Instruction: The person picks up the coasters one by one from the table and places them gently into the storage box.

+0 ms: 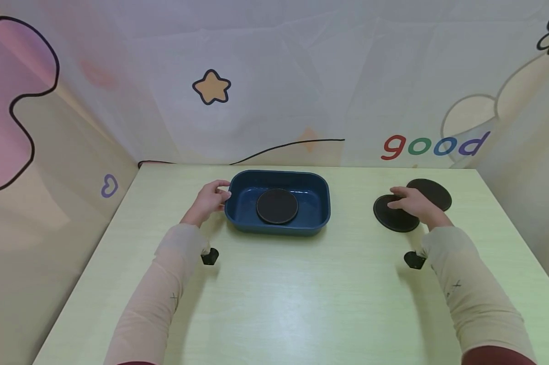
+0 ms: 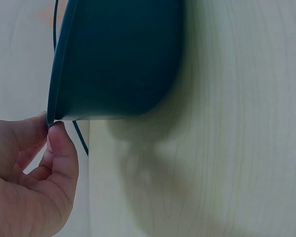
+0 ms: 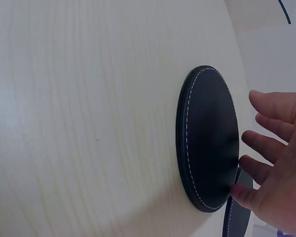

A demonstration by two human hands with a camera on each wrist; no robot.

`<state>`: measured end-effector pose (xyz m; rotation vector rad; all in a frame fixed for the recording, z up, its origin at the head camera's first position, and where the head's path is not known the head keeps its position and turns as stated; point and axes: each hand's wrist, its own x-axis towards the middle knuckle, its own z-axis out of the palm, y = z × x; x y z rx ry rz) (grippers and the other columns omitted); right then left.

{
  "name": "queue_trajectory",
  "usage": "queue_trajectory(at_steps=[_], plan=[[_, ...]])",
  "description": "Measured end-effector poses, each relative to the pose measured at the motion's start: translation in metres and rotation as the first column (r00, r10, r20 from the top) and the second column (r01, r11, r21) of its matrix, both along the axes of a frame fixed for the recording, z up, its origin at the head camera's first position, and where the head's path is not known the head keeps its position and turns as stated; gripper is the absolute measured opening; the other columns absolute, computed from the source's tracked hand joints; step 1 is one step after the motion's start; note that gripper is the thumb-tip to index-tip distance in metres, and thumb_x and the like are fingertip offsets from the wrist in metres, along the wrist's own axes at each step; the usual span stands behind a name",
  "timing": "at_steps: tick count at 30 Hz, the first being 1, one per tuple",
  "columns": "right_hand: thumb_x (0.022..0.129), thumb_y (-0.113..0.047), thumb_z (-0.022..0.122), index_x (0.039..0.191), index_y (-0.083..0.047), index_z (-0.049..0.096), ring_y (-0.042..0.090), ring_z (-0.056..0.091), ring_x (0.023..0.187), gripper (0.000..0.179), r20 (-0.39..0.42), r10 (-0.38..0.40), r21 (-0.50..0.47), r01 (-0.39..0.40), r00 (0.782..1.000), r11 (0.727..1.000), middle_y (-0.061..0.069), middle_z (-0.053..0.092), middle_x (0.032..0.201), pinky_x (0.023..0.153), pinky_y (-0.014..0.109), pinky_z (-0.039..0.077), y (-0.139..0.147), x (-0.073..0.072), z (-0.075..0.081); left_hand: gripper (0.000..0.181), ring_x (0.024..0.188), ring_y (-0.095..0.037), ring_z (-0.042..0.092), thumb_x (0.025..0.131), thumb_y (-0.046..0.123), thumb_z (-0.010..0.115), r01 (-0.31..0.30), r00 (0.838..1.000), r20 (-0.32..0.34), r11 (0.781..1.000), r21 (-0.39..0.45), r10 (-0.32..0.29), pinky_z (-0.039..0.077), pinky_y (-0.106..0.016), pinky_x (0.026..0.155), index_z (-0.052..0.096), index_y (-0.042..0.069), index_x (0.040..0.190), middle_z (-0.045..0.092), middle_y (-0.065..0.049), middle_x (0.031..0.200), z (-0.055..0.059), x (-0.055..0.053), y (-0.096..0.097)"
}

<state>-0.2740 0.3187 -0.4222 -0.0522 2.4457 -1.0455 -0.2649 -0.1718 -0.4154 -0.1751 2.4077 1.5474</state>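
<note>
1. The left hand (image 1: 209,201) sits at the left end of the blue tray (image 1: 322,188); in the left wrist view its thumb and forefinger pinch the tray's rim (image 2: 53,106), so the grip is narrow and holds the tray.
2. The tray stands flat on the pale green worktop (image 1: 279,294), toward the far edge and left of centre; a round black coaster (image 1: 277,206) lies flat inside it, on the tray floor.
3. The right hand (image 1: 411,204) lies over a second black coaster (image 1: 390,217) on the right side of the worktop; its fingers (image 3: 269,148) are spread and fairly straight, so the grip is wide and holds nothing; whether the fingertips touch the coaster I cannot tell.
4. A third black coaster (image 1: 434,192) lies just behind the second, its near edge tucked under or against it; the right wrist view shows white stitching round the second coaster's rim.
5. Both forearms wear light beige sleeves (image 1: 162,289); a small black wrist mount (image 1: 209,256) shows under each.
6. Behind the worktop hangs a white backdrop with a yellow star (image 1: 212,87) and the word "good" (image 1: 434,145) in coloured letters.
</note>
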Motion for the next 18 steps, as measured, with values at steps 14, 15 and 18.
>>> queue_trajectory(at_steps=[14, 15, 18], plan=[[0.087, -0.01, 0.049, 0.135, 0.009, 0.02, 0.047, 0.021, 0.123, 0.059, -0.053, -0.007, 0.053, 0.01, 0.999, 0.999, 0.034, 0.021, 0.135, 0.1, 0.057, 0.019, 0.0062, 0.0019, -0.0027, 0.037, 0.074, -0.015, 0.053, 0.092, 0.01, 0.045, -0.015, 1.0, 0.006, 1.0, 0.001, 0.015, 0.047, -0.021, 0.064, 0.041, 0.008, 0.129, 0.051, -0.016, 0.105, 0.0008, -0.0005, 0.001], [0.087, -0.009, 0.049, 0.134, 0.009, 0.021, 0.046, 0.022, 0.123, 0.058, -0.05, -0.014, 0.057, 0.016, 0.999, 0.998, 0.033, 0.022, 0.135, 0.1, 0.058, 0.019, 0.0063, 0.0022, -0.003, 0.038, 0.074, -0.014, 0.053, 0.092, 0.01, 0.045, -0.014, 1.0, 0.006, 1.0, -0.001, 0.014, 0.047, -0.021, 0.064, 0.041, 0.008, 0.129, 0.051, -0.017, 0.106, 0.0008, -0.0005, 0.0009], [0.087, -0.009, 0.049, 0.134, 0.007, 0.024, 0.045, 0.024, 0.121, 0.055, -0.033, -0.032, 0.066, 0.034, 0.999, 0.997, 0.032, 0.024, 0.134, 0.1, 0.058, 0.02, 0.0066, 0.0035, -0.0036, 0.038, 0.073, -0.014, 0.053, 0.092, 0.01, 0.045, -0.014, 1.0, 0.009, 1.0, -0.002, 0.014, 0.047, -0.021, 0.063, 0.04, 0.008, 0.13, 0.051, -0.018, 0.109, 0.0007, -0.0001, 0.0007]])
